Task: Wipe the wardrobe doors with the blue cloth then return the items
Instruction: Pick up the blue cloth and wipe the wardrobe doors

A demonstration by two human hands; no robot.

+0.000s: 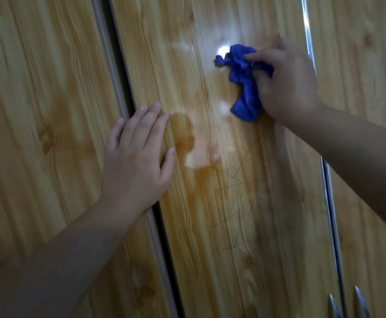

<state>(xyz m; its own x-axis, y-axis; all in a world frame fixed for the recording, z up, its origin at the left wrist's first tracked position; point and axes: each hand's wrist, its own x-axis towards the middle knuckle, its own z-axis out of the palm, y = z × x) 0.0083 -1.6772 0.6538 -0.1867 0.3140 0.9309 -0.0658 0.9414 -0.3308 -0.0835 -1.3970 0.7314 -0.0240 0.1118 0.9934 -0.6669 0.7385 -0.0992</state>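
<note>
A glossy wood-grain wardrobe door [210,203] fills the middle of the view. My right hand [288,83] presses a crumpled blue cloth [244,81] against its upper part, near the right edge. My left hand [136,154] lies flat with fingers spread on the door's left edge, holding nothing. A light glare spot shines just left of the cloth.
A second door [38,134] stands to the left, beyond a dark gap [123,72]. A third door [366,53] lies to the right, past a metal trim strip [308,31]. Two metal handles [348,304] show at the bottom right. Faint scratch marks cross the middle door's lower part.
</note>
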